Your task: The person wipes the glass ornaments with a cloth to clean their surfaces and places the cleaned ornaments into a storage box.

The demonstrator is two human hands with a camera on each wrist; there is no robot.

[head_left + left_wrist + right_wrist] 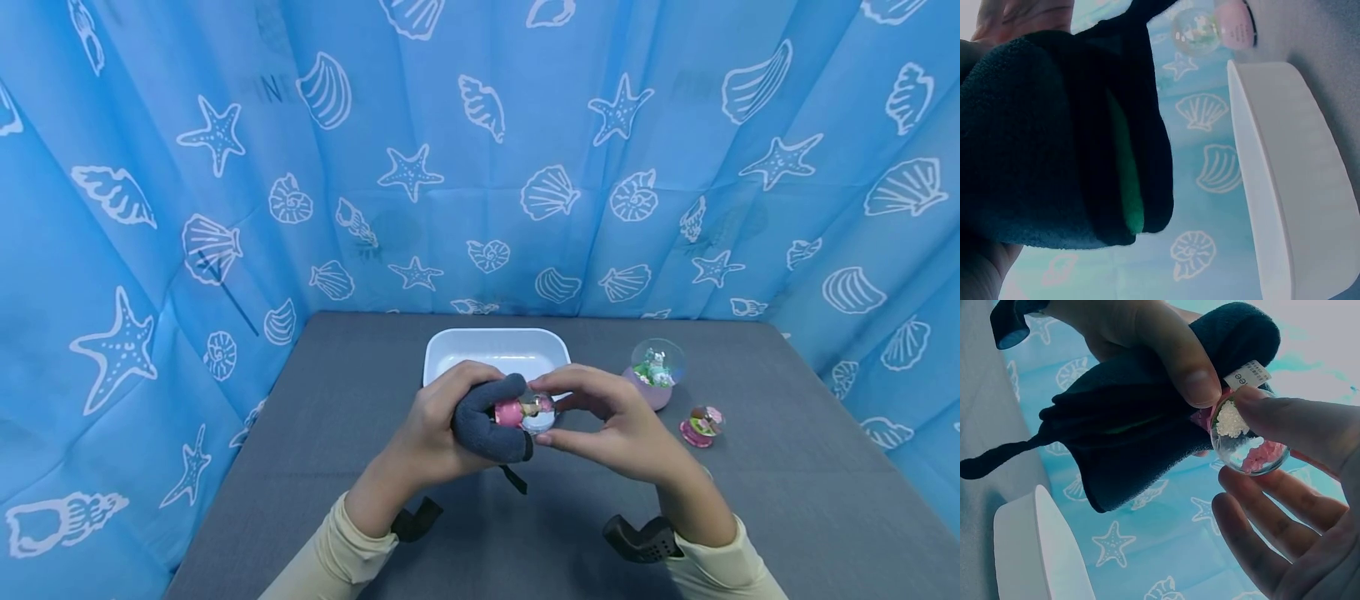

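Over the table, my left hand [435, 429] grips a dark blue fleece cloth [480, 427] with black edging and a strap, folded around the pink base of a small snow globe [536, 412]. A green lining [1127, 181] shows inside the cloth in the left wrist view. My right hand [618, 425] pinches the globe's clear dome between thumb and fingers. White and pink bits show through the dome in the right wrist view, and a white printed tag [1247, 375] sticks out beside my right thumb. The cloth hides most of the base.
Behind my hands stands a white rectangular tray [495, 340]. To the right are a larger snow globe [651, 383] on a lilac base and a small one [702, 427] on a pink base. A blue shell-print curtain [480, 225] surrounds the grey table [360, 400].
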